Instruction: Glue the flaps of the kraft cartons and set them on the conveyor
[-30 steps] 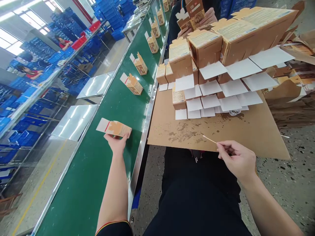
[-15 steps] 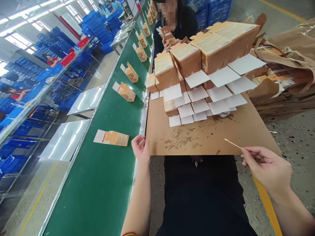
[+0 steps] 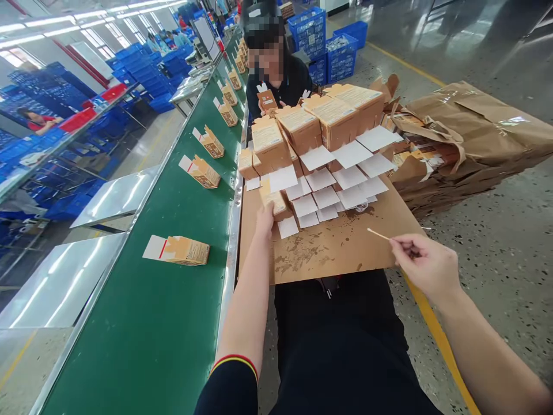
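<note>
A pile of small tan cartons [image 3: 305, 124] with white flaps sticking out stands on the brown cardboard-topped table [image 3: 254, 253]. My left hand [image 3: 265, 220] reaches to the front left of the pile and grips a carton [image 3: 274, 199] there; its fingers are partly hidden behind the carton. In my right hand [image 3: 425, 259], pinched between thumb and fingers, is a cotton swab [image 3: 378, 233], its white tip pointing left over the table. Dark wet-looking smears [image 3: 302, 253] mark the cardboard between my hands.
On my left runs a green conveyor belt [image 3: 164, 311] with a row of open-flapped cartons, the nearest carton [image 3: 192, 251] lying on its side. Across the pile, a person [image 3: 276, 75] holds a brown carton. Paper-wrapped stacks [image 3: 470, 138] stand at right, blue crates [image 3: 307, 34] behind.
My left hand has moved forward from the table's left edge to the front-left carton and taken hold of it. The right hand still holds the cotton swab. The view has shifted.
</note>
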Action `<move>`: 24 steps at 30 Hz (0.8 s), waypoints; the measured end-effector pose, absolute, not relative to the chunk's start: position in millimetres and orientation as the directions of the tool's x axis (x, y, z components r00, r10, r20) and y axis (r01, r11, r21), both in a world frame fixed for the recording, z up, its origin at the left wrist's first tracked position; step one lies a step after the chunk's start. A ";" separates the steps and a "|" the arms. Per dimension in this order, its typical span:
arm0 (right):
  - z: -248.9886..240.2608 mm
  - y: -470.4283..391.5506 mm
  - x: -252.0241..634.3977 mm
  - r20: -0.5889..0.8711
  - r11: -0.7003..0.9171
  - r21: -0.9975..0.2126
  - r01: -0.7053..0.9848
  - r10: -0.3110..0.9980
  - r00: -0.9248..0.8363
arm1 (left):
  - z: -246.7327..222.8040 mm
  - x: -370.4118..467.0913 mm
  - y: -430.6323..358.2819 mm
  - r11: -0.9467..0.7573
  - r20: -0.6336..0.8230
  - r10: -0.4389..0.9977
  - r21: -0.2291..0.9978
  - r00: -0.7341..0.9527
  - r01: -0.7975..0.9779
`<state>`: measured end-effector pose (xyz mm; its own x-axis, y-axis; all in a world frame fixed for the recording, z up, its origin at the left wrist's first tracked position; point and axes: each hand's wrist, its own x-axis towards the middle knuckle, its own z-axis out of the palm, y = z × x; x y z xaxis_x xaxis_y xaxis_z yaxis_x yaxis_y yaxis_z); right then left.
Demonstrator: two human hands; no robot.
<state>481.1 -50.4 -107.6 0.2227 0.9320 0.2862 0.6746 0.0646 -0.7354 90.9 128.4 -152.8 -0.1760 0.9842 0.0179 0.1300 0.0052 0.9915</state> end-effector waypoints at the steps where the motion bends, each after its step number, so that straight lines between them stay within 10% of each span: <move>1: -104.3 -38.7 485.8 0.294 0.060 -0.699 0.713 0.932 0.210 | -154.4 87.3 117.7 0.013 0.006 0.972 0.997 -0.235 0.078; 6: -89.2 25.3 501.5 0.283 0.144 -0.474 0.869 0.959 -0.004 | -155.8 64.9 37.3 -0.038 -0.070 0.920 0.964 -0.385 -0.265; 12: -87.4 72.4 499.6 0.147 0.239 -0.299 0.924 0.968 -0.203 | -144.5 68.4 -41.9 0.045 -0.122 0.943 0.969 -0.311 -0.244; 24: -78.9 66.3 503.4 0.220 0.148 -0.401 0.904 0.974 -0.062 | -155.0 97.9 -26.6 0.052 -0.095 0.955 0.986 -0.282 -0.158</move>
